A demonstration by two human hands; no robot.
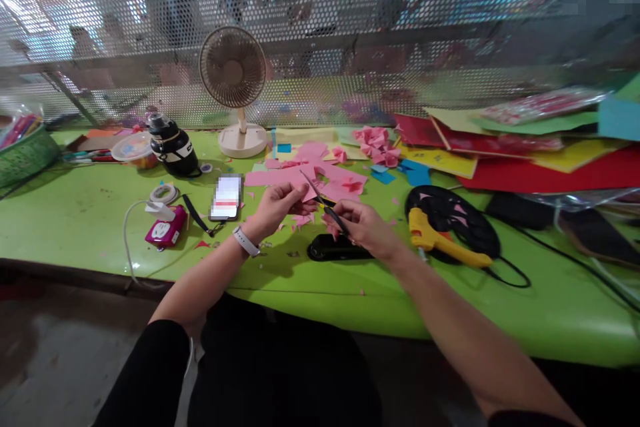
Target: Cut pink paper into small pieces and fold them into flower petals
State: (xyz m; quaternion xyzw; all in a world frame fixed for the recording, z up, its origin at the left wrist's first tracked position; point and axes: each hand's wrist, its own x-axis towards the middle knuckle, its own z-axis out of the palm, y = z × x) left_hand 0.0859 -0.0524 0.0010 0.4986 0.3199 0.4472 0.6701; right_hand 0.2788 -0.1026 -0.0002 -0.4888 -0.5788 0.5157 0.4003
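Note:
My right hand point(369, 228) is closed around the handles of a pair of scissors point(320, 196) with dark handles and a yellow part near the pivot. Its blades point up and left, toward my left hand point(278, 209). The left fingers are pinched together close beside the blades; whatever sits between them is too small to make out. A white watch band circles my left wrist. Behind both hands lie cut sheets of pink paper point(277, 176), with small pink scraps around them. Below my right hand rests a black stapler-like object point(333, 248), partly covered by the hand.
Folded pink paper pieces point(375, 145) lie behind. On the right are a yellow glue gun point(445, 240) on a black tray point(477, 221) and stacked coloured sheets point(525, 173). Leftward stand a fan point(243, 140), a black bottle point(175, 150), a phone point(226, 197) and a purple power adapter point(165, 230).

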